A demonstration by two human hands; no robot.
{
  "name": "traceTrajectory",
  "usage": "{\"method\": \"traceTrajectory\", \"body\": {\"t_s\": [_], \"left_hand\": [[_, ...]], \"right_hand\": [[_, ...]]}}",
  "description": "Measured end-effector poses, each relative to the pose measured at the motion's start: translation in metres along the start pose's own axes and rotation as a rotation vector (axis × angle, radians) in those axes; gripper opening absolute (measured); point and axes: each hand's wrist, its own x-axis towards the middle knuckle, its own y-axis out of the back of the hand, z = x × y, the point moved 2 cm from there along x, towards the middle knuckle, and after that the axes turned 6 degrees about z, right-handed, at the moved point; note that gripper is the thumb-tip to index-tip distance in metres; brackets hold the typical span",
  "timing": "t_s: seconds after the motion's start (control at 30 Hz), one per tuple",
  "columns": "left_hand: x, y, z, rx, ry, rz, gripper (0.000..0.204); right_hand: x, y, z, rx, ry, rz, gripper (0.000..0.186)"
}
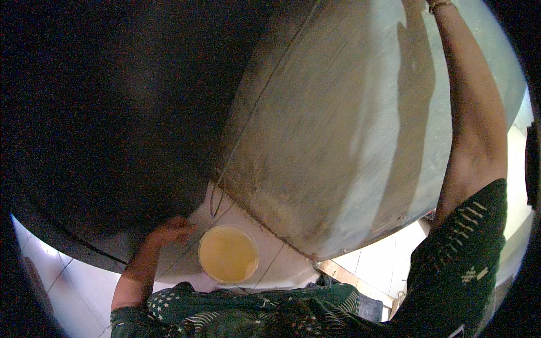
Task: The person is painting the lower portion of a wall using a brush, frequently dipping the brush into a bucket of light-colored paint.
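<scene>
My left hand [174, 230] is low at the centre-left, fingers loosely extended and apparently holding nothing, just above and left of a round pale-yellow bucket or tub [228, 253] on the tiled floor. A thin cord [276, 73] runs down the grey, stained wall-like surface [315, 146] and ends in a loop near that hand. My right arm reaches up along the right side to the top edge; my right hand [438, 4] is mostly out of frame there, and what its fingers hold is hidden.
A large dark surface [112, 101], too dim to make out, fills the left side and meets the grey one. White floor tiles [73, 281] show at lower left and right. A light tan strip [349, 276] lies along the grey surface's foot at lower right.
</scene>
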Motion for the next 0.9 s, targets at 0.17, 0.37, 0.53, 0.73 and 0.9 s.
{"method": "traceTrajectory", "body": {"t_s": [0.17,0.37,0.53,0.73,0.9], "left_hand": [[0.007,0.013,0.016,0.022,0.008,-0.042,0.039],[0.034,0.015,0.009,-0.16,0.05,-0.013,0.043],[0.051,0.005,0.081,-0.12,0.039,0.032,0.051],[0.111,-0.04,0.13,0.141,-0.012,-0.232,0.048],[0.142,-0.035,0.103,-0.122,0.011,-0.207,0.05]], "right_hand": [[-0.111,0.024,-0.147,-0.024,-0.187,-0.477,0.024],[-0.319,0.081,-0.372,0.623,0.137,-0.786,0.027],[-0.416,0.036,-0.458,0.998,-0.451,-1.305,0.029],[-0.519,-0.053,-0.405,0.734,-0.841,-1.073,0.021],[-0.358,-0.022,-0.346,0.733,-0.81,-0.716,0.018]]}}
